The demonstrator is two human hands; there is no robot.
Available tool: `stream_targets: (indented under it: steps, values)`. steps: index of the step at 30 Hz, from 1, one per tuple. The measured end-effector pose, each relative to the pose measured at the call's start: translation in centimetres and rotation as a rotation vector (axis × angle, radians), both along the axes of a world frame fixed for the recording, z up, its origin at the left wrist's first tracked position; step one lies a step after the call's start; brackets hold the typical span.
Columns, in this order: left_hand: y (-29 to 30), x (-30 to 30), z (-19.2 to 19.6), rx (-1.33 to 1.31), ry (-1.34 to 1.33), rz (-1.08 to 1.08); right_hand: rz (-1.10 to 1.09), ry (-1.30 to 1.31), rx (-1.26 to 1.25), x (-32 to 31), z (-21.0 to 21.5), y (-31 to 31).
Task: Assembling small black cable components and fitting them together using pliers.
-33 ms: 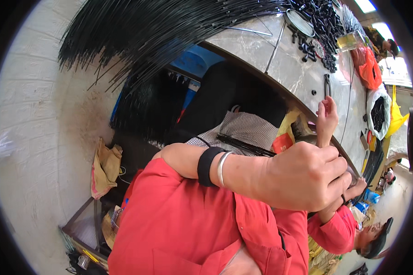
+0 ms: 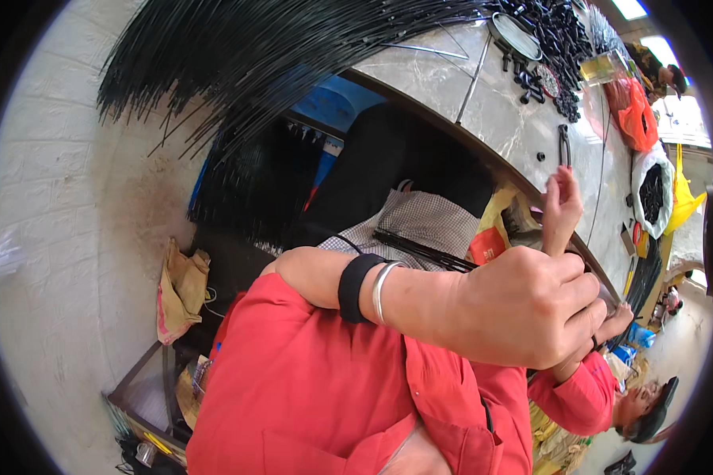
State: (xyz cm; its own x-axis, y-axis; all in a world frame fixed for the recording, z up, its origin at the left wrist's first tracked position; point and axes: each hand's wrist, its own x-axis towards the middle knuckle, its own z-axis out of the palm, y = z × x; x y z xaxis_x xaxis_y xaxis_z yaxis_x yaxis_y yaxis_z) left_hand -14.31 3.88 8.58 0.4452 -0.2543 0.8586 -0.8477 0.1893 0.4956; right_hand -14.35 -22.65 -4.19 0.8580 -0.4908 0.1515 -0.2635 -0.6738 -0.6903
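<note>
My left hand [image 2: 531, 305] is a closed fist in front of my red shirt; a black wristband and a silver bangle [image 2: 380, 289] sit on its forearm. Whatever is in the fist is hidden. Just behind it my right hand [image 2: 562, 210] points upward with its fingers close together, at the rim of the marble table [image 2: 483, 87]. I cannot tell whether it holds anything. A short bundle of thin black rods [image 2: 420, 249] lies on a checked cloth [image 2: 428, 218] below the table edge. A big fan of long black rods [image 2: 293, 47] spreads over the table's far end.
Small black parts [image 2: 554, 39] are heaped on the table, next to an orange bag [image 2: 638, 119] and a white sack [image 2: 650, 190] of black pieces. A brown cloth bag [image 2: 182, 289] lies by the wall. A capped person [image 2: 646, 408] sits low at my right.
</note>
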Motion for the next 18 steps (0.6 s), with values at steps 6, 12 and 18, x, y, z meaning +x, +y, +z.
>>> stream_targets:
  steps: [6,12,18]
  values:
    - [0.4,-1.5,0.9,-0.062,-0.016,-0.042,0.105,0.212,1.101,-1.3,-4.9,11.5]
    - [1.3,-1.9,0.6,-0.065,-0.028,-0.052,0.113,-0.526,1.946,7.1,-12.1,10.8]
    - [1.9,-1.9,0.7,-0.065,-0.025,-0.030,0.059,-0.581,2.010,7.6,-11.5,11.6]
